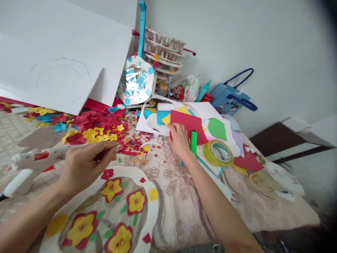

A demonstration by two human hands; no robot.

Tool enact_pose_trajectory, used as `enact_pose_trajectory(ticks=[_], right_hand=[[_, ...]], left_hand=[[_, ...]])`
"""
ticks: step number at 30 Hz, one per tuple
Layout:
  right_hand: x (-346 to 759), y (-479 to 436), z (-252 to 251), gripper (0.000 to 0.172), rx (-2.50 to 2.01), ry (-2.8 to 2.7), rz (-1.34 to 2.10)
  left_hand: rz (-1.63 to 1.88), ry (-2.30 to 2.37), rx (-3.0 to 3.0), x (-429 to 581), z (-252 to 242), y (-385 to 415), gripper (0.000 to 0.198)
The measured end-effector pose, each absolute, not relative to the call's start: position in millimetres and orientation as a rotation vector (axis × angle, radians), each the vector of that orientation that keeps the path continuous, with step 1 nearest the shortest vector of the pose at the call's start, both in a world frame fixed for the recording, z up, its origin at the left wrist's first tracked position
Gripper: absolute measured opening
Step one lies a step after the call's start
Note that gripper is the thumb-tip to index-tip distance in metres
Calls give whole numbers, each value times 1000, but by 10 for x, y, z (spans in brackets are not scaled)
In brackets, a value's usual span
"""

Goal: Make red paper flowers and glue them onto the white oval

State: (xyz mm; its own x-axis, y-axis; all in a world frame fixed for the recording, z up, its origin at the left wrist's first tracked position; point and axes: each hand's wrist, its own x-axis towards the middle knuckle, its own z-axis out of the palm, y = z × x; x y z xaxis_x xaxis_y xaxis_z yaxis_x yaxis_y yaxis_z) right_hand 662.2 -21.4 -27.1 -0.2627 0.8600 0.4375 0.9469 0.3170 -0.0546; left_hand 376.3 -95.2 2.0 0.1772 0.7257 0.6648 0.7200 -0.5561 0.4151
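My left hand (85,165) hovers above the frame's upper left, its thumb and fingertips pinched together. Whatever sits in that pinch is too small to make out. My right hand (179,140) reaches over to the paper pile, fingers slightly apart and bent down at the left edge of a red paper sheet (188,123). Below my left hand lies a white paper frame (151,218) around a clear sheet, decorated with yellow-and-red paper flowers (136,201) and small green leaves (108,233). A green marker-like stick (193,143) lies just right of my right hand.
A white glue gun (39,158) lies at left. Cut red petals (92,119), yellow flowers (91,134) and tiny scraps cover the table behind. Yellow tape (218,153) sits at right. A blue-handled paper fan (139,80), tiered rack (165,49), blue bag (229,96) and white boards (63,42) stand behind.
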Motion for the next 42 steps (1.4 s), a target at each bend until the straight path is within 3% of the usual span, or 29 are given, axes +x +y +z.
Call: enact_pose_trajectory(ticks=[7, 18, 24, 32, 35, 42], right_hand=[[6707, -141, -284, 43, -1573, -2162, -228], [6949, -335, 60, 18, -1435, -1855, -14], [6545, -506, -89, 9, -1327, -2196, 209], [6154, -601, -161, 23, -1074, -2614, 53], [6141, -559, -203, 20, -1094, -2610, 38], [6215, -512, -271, 17, -1211, -2109, 526]], left_hand=[[1355, 1473, 2430, 3771, 16, -940, 11], [1358, 1461, 2423, 3759, 5, -949, 11], [1348, 1454, 2445, 3767, 32, -942, 11], [1315, 1487, 2442, 3797, 48, -946, 11], [1316, 1461, 2447, 3794, 52, -948, 10], [1318, 1505, 2319, 3765, 61, -955, 11]])
